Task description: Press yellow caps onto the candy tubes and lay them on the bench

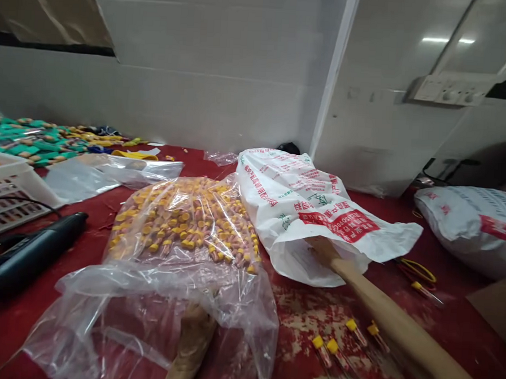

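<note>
A large bag of thin, clear plastic (pixel 242 302) is spread on the worktop (pixel 288 327), left of a white sack (pixel 274 185). Its far part is rounded out by a dense heap of small pieces with yellow caps (pixel 187 220) and pinkish, slender bodies; its near part is slack, wrinkled and glossy. The left hand (pixel 197 325) is placed at this loose near part, with film around it; its fingers are partly hidden, so whether anything is gripped cannot be told. The right hand (pixel 324 252) is inserted at the open mouth of the white sack, where its fingertips are covered; whether it is open or closed cannot be told. The sack is creased and matte, printed in red and green, with its mouth edge flared.

The worktop is covered in red, worn through in pale patches. Near the right forearm, loose yellow-capped pieces (pixel 333 347) with clear, narrow ends are scattered. Farther right, a yellow loop (pixel 418 270) and another full white sack (pixel 467 223) are seen. At the left, a dark, elongated object (pixel 33 254) is laid beside a slotted white plastic basket (pixel 14 171); behind the basket, green and tan pieces (pixel 26 138) are piled.
</note>
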{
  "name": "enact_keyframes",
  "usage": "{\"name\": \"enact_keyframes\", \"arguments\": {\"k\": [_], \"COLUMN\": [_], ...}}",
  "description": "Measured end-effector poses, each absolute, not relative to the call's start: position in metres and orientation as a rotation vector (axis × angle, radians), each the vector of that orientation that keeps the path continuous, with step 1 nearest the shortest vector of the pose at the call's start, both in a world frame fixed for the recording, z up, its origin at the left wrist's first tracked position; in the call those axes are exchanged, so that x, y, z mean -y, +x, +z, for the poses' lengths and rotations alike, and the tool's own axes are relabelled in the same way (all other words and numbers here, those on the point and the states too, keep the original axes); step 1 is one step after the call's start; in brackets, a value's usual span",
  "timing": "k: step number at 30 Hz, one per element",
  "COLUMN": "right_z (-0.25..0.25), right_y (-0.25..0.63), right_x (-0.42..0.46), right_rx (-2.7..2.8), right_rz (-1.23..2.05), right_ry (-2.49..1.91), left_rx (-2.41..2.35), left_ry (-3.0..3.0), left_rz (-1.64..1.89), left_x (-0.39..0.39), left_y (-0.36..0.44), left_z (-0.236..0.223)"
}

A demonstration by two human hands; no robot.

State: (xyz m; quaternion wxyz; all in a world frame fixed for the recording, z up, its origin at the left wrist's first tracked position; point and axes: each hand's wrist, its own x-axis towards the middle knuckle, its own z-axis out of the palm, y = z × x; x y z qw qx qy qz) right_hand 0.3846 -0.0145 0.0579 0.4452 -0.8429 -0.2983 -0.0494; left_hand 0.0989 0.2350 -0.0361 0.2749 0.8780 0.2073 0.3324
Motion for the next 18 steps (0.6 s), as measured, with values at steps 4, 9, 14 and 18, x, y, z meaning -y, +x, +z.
{"name": "enact_keyframes", "arguments": {"k": [4, 9, 14, 18], "right_z": [0.060, 0.057, 0.054, 0.054], "right_y": [0.365, 0.321, 0.265, 0.214], "right_x": [0.038, 0.084, 0.117, 0.121], "right_rx": [0.770, 0.508, 0.315, 0.183], "right_rz": [0.013, 0.084, 0.221, 0.432], "right_ry": [-1.891, -1.639, -1.442, -1.207], "left_rx": [-0.712, -0.997, -1.143, -0.949], "left_ry": [2.357, 2.266, 1.913, 1.565], "left_rz": [0.853, 0.633, 0.779, 0.775], "left_x": [-0.221, -0.211, -0.165, -0.099], "left_y": [0.096, 0.067, 0.023, 0.007], "left_z": [-0.006, 0.037, 0.066, 0.070]}}
